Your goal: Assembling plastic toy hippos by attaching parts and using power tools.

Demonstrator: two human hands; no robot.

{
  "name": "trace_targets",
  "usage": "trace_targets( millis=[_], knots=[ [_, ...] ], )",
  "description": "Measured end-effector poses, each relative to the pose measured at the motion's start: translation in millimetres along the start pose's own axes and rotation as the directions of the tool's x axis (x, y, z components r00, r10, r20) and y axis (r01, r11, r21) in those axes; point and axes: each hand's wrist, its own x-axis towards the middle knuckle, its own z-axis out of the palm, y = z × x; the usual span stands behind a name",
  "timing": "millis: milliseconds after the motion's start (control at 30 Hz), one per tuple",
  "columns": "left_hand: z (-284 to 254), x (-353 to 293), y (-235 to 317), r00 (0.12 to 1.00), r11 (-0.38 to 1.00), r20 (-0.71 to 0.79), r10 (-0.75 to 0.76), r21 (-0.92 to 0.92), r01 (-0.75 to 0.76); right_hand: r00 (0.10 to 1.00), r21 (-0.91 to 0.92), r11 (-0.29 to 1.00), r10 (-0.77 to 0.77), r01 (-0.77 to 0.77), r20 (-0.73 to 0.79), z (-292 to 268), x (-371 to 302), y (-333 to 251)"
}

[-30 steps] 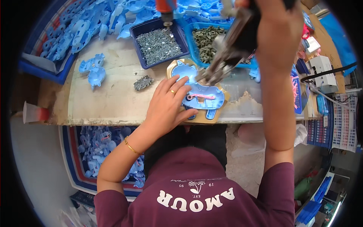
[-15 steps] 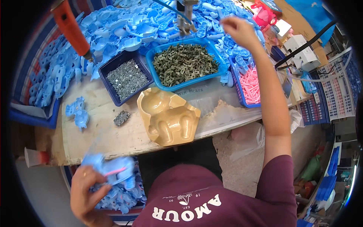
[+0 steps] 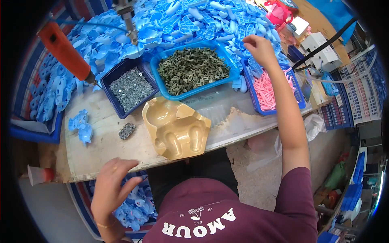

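Left hand [image 3: 114, 184]: fingers parted, empty now; the blue shell it carried is gone.
Blue pieces [image 3: 135, 207]: heaped under the table edge, by that hand; I'd guess the shell was let go there.
Right hand [image 3: 259, 49]: curled near the blue heap [image 3: 198, 25]; can't tell if it's pinching anything.
Gold cradle [image 3: 179, 128]: bare, glossy, hollowed, on the table [image 3: 97, 150].

A maroon T-shirt [image 3: 243, 206] with white lettering tops dark trousers [image 3: 216, 166], plus apparently a bracelet [image 3: 106, 225].
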Motion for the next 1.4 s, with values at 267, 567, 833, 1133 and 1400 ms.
trace_targets(
  millis=[267,567,833,1133,1400],
  knots=[
    [56.2,84.8,41.0,0.869,0.852,-0.064,0.49,-0.178,-0.493,0.999,-0.448,0.894,-0.001,-0.017,-0.04,32.9,-15.0,-15.9],
    [96.0,108.1,46.8,0.851,0.881,-0.372,0.37,-0.149,-0.449,0.961,0.122,0.96,-0.234,0.253,-0.147,-6.9,-115.7,-91.9],
    [116.7,129.4,60.7,0.829,0.879,-0.366,0.424,-0.055,-0.474,0.953,0.441,0.869,-0.289,0.225,0.084,-9.2,-180.9,-162.8],
    [100.1,89.7,32.2,0.822,0.93,-0.451,0.346,0.053,-0.362,0.979,-0.158,0.983,0.065,-0.097,-0.196,-4.5,-107.5,-15.4],
    [110.0,53.9,10.7,0.83,0.928,-0.418,0.369,0.203,-0.311,0.987,-0.031,0.988,0.152,-0.153,-0.045,-21.0,-105.6,-5.0]
  ],
)
